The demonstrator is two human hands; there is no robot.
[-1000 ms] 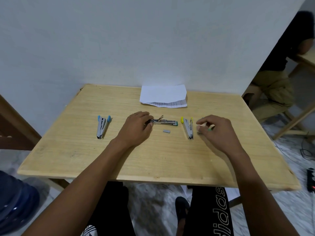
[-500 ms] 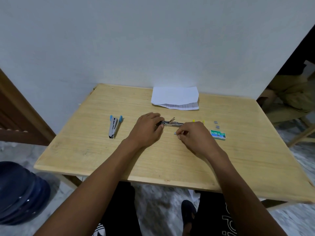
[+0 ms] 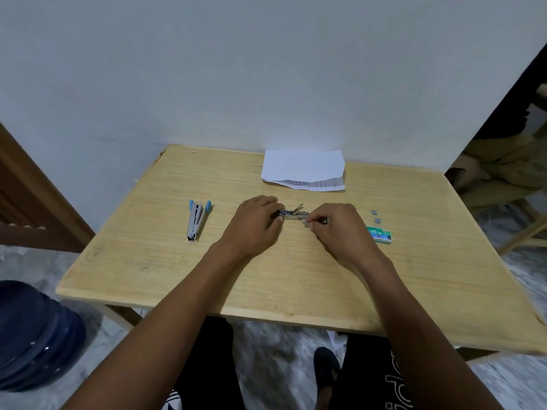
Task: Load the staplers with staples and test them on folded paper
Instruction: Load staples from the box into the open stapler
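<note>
An open silver metal stapler (image 3: 291,214) is pictured near the middle of the pale, grained wooden tabletop (image 3: 177,276). Its long axis runs left to right, parallel to the near edge, and its thin top arm is hinged up at a slant. Its left end is gripped by the left hand (image 3: 254,226), with the fingers curled round it. The right hand (image 3: 337,229) is held at the stapler's right end, thumb and forefinger pinched together on what is judged to be a short grey strip of staples (image 3: 307,222), though the piece is too small to be made out with certainty. The strip is placed just beside the right end of the stapler and roughly in line with it. Loading is therefore judged to turn on a short slide leftward along that axis. The right hand is the nearer one for this, while the body is steadied by the left.

A second stapler of bare steel with blue plastic tips (image 3: 196,218) is seen well apart toward the left edge, its length pointed at the near edge. A small green cardboard staple box (image 3: 379,234) and two loose grey staple pieces (image 3: 376,216) are seen toward the right edge. Folded white paper (image 3: 305,170), matte and creased, is laid at the far edge.
</note>
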